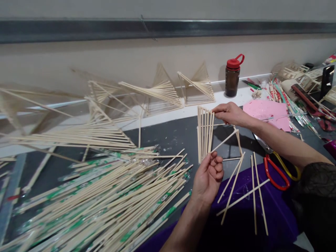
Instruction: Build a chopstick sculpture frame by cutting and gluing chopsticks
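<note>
A small frame of thin wooden chopsticks (205, 134) stands on the dark tabletop, its left side a fan of several sticks set side by side. My right hand (230, 114) pinches the top of the fan's rightmost chopstick (211, 130). At the lower end of that stick, my left hand (208, 175) has its thumb and forefinger closed, the other fingers curled. A slanting chopstick (225, 140) runs from near my left fingertips up to the frame's right corner. Several loose chopsticks (243, 197) lie in front, on purple cloth (278, 213).
Many wrapped and bare chopsticks (126, 196) are heaped at the left. Finished-looking twisted stick structures (157, 91) line the wall. A brown bottle (232, 78) with a red lid stands behind. Scissors (275, 173) with red and yellow handles and pink paper (269, 112) lie right.
</note>
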Tool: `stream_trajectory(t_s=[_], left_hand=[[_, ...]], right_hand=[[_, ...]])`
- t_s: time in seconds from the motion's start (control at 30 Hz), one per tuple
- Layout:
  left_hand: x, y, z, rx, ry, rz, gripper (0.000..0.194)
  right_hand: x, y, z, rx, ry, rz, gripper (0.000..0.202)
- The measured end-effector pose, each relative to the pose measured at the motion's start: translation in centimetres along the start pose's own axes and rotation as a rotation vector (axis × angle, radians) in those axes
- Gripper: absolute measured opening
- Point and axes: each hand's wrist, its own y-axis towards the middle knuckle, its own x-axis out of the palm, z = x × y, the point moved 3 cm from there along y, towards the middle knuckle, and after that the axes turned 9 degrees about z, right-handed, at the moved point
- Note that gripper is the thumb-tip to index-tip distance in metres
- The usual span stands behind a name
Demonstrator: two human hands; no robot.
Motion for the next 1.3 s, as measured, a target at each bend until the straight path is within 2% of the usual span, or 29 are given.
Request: stream_trajectory(t_s=[0.17, 0.37, 0.57, 0.87, 1.0, 1.13, 1.3], left_hand=[[0.0, 0.0, -0.1, 0.000, -0.001, 0.002, 0.022], [-0.1, 0.0, -0.1, 0.011, 0.010, -0.024, 0.018], [-0.2, 0.2, -0.2, 0.019, 0.039, -0.048, 0.010], [-0.1, 0.2, -0.3, 0.006, 0.024, -0.045, 0.013], [-0.2, 0.2, -0.2, 0.006, 0.027, -0.059, 0.011], [-0.2, 0.3, -0.2, 0.005, 0.030, -0.055, 0.011], [-0.1, 0.2, -0.1, 0.009, 0.043, -0.057, 0.014]], right_hand=[[0.0, 0.1, -0.2, -0.107, -0.077, 0.010, 0.030], [-0.1, 0.0, -0.1, -0.125, -0.091, 0.018, 0.029], [-0.1, -0.2, 0.0, -0.118, -0.085, 0.024, 0.029], [-0.1, -0.2, 0.1, -0.116, -0.064, 0.048, 0.031], [-0.1, -0.2, 0.3, -0.063, -0.002, 0.047, 0.030], [-0.2, -0.3, 0.7, -0.007, 0.088, 0.048, 0.026], [-0.5, -0.1, 1.0, -0.015, 0.099, 0.097, 0.020]])
